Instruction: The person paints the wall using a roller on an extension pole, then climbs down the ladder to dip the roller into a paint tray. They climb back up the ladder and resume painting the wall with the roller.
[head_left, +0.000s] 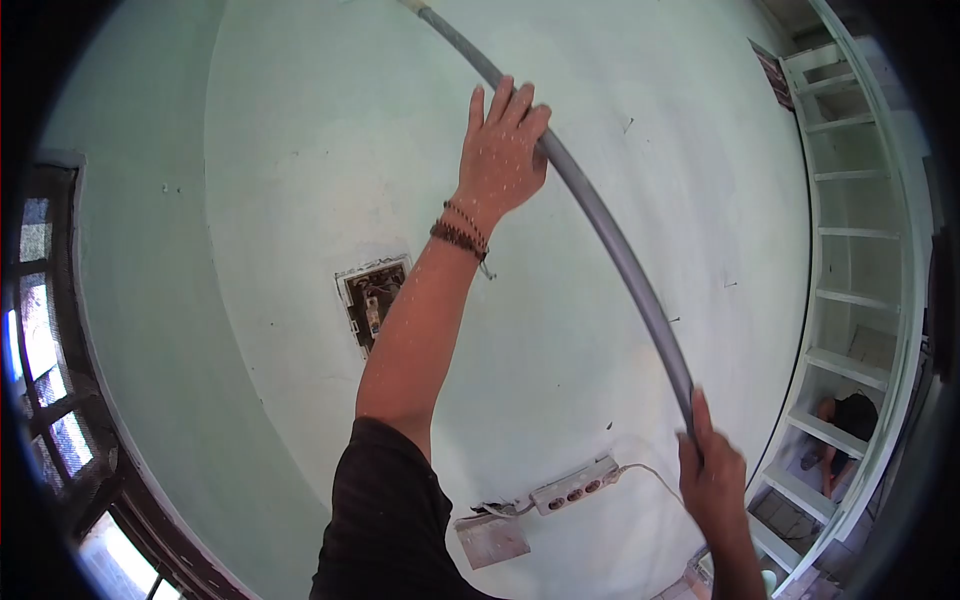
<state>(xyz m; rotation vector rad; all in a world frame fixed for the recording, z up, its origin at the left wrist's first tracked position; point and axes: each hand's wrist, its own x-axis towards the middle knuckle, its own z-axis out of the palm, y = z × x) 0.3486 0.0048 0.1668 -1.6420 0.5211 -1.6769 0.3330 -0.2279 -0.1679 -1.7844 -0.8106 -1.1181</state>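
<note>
A long grey conduit pipe [620,255] runs in a curve along the pale green wall [320,150], from the top centre down to the lower right. My left hand [503,150] is raised high and lies flat over the pipe's upper part, fingers together, pressing it against the wall; beaded bracelets circle that wrist. My right hand [712,475] grips the pipe's lower end, index finger stretched up along it.
An open wall box with exposed wiring [372,298] sits left of my forearm. A white power strip [572,485] with its cable hangs low on the wall. White built-in shelves [850,300] stand at the right, a dark window frame [60,400] at the left.
</note>
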